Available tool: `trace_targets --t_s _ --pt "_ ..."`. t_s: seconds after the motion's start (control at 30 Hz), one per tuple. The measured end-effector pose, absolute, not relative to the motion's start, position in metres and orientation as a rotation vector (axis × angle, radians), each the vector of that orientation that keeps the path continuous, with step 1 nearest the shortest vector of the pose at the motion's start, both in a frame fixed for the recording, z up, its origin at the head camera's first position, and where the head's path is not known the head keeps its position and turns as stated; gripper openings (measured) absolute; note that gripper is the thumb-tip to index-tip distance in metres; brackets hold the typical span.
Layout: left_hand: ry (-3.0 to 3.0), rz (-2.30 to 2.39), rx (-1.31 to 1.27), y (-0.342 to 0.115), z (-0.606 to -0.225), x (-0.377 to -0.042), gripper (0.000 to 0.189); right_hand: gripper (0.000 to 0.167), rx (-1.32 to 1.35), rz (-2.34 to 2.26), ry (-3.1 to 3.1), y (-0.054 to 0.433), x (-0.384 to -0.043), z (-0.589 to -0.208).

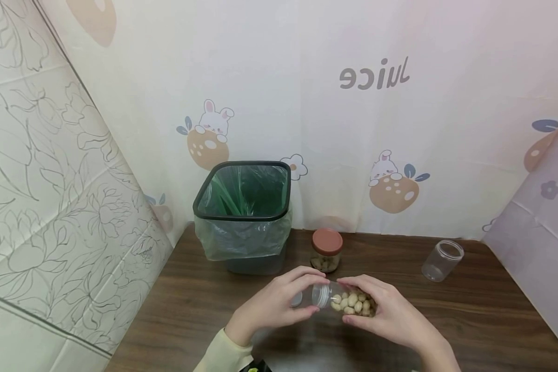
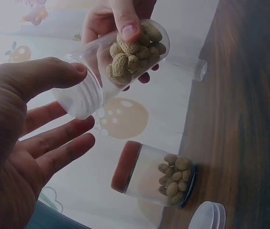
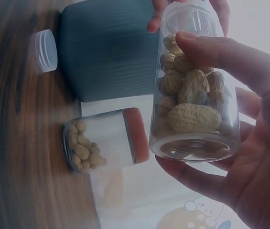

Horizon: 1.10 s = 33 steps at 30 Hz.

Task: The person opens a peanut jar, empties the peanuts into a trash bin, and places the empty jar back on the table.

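Note:
My right hand (image 1: 383,310) grips a clear plastic jar (image 3: 192,90) partly filled with unshelled peanuts (image 2: 132,57), tipped on its side above the table. At the jar's whitish ridged end (image 2: 88,95), my left hand (image 1: 281,299) pinches with thumb and fingertips on opposite sides. Whether that end is capped I cannot tell. A translucent screw lid (image 3: 46,50) lies on the table beyond the left hand. Behind the hands stands another jar (image 1: 326,250) with a red lid (image 2: 126,167), also holding peanuts.
A bin (image 1: 256,266) with a black rim and a green-tinted liner stands at the back left. An uncapped clear jar (image 1: 442,261) stands at the back right of the dark wooden table (image 1: 195,305). Printed curtains border the table behind and at both sides.

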<state>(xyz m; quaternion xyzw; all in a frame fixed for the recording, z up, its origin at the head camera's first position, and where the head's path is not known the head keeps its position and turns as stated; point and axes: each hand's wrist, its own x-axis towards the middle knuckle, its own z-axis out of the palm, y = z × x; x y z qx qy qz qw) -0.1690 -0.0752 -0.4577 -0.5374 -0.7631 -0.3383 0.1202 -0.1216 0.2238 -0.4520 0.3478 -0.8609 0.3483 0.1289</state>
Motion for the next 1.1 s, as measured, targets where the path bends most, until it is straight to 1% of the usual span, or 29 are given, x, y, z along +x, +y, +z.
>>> trace_targets --t_s 0.37,0.63,0.77,1.1 --pt "-2.329 -1.089 -1.54 -0.074 -0.463 -0.171 0.053 0.073 1.0 1.022 -2.513 0.224 -0.126 -0.457" --pt "-2.38 -1.106 -1.505 -0.073 -0.465 -0.171 0.055 0.066 0.976 1.037 -2.541 0.225 -0.127 -0.461" --pt "-2.402 -1.139 -1.466 -0.073 -0.466 -0.171 0.055 0.066 0.975 1.042 -2.549 0.224 -0.127 -0.462" --pt "-2.448 -1.162 -1.388 -0.072 -0.471 -0.173 0.046 0.063 0.974 1.061 -2.567 0.223 -0.127 -0.463"
